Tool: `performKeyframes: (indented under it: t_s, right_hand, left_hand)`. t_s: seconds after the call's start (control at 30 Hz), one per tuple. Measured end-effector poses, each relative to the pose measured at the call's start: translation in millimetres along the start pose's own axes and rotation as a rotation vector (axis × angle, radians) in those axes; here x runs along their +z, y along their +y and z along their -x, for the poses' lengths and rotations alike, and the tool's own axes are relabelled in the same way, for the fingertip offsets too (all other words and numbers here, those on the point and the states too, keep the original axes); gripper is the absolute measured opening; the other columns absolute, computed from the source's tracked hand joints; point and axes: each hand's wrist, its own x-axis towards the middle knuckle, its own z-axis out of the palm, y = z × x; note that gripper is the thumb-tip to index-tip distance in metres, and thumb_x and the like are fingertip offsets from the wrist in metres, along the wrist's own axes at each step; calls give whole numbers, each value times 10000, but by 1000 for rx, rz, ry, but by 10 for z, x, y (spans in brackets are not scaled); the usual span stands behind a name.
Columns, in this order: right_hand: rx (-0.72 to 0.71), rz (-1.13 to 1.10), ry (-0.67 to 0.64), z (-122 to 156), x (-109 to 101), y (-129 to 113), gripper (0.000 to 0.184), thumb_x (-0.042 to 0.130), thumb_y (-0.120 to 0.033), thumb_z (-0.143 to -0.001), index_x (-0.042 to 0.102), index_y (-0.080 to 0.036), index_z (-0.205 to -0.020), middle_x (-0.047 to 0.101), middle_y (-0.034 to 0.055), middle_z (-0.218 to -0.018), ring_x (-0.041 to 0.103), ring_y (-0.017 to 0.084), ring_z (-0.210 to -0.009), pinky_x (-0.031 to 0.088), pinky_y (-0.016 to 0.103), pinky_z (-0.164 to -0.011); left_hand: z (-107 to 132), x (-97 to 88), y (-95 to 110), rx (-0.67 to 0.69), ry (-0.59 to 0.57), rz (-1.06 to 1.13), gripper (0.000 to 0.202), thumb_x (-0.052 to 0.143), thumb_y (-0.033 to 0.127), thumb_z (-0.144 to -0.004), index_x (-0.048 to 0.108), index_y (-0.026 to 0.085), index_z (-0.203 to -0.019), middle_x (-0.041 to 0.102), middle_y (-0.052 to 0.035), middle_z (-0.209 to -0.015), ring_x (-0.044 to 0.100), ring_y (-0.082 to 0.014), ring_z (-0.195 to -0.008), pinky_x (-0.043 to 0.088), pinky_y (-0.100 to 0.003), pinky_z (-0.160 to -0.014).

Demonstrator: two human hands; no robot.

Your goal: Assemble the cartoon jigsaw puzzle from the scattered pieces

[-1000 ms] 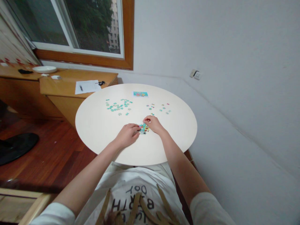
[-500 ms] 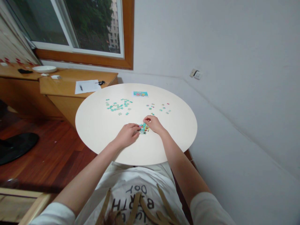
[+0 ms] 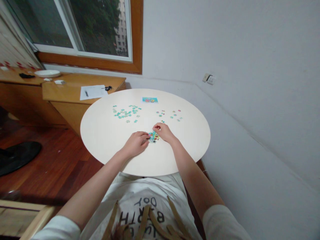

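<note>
A small joined patch of jigsaw puzzle [image 3: 153,136], teal with yellow and pink parts, lies on the white oval table [image 3: 140,163] between my two hands. My left hand [image 3: 137,142] rests at the patch's left edge, with thumb and fingers closed against it. At its upper right edge, my right hand [image 3: 163,131] is pinched, fingertips pointing down and left. Whatever is between those fingertips is too small and covered to make out. Just beyond my right hand lies a loose puzzle piece [image 3: 162,121].
Many teal loose pieces [image 3: 125,114] are spread at the table's left. Smaller groups of pieces [image 3: 176,116] lie to the right. A picture card [image 3: 150,100] lies near the far edge. Beside the table, a wooden desk [image 3: 72,106] holds a paper sheet [image 3: 93,92] and a white plate [image 3: 47,73].
</note>
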Motion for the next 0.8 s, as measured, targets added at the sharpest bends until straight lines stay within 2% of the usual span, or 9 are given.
performKeyframes:
  t_s: [0.33,0.57,0.8]
  right_hand:
    - [-21,136,5,33,-34,-69,91,593,-194,-792,670,-198,-744,652,18,-830,569,140,-771,423,290,-781]
    - [3,217,8,50,-51,-136,96,595,-203,-801,677,-204,-751,657,20,-839,566,155,-792,374,330,-815]
    - [7,220,20,69,-57,-150,45,618,-220,-792,644,-203,-760,663,11,-850,562,163,-823,332,357,-850]
  left_hand:
    - [-2,5,-13,-2,3,9,307,495,227,-851,684,178,-1088,679,-104,-1139,620,-241,-1051,482,-412,-952]
    - [-1,-6,6,-7,-5,10,305,496,229,-857,681,150,-1085,679,-115,-1138,620,-250,-1049,476,-412,-951]
    - [-4,-6,0,-1,-3,2,305,500,219,-853,679,149,-1090,680,-111,-1139,618,-246,-1058,473,-398,-955]
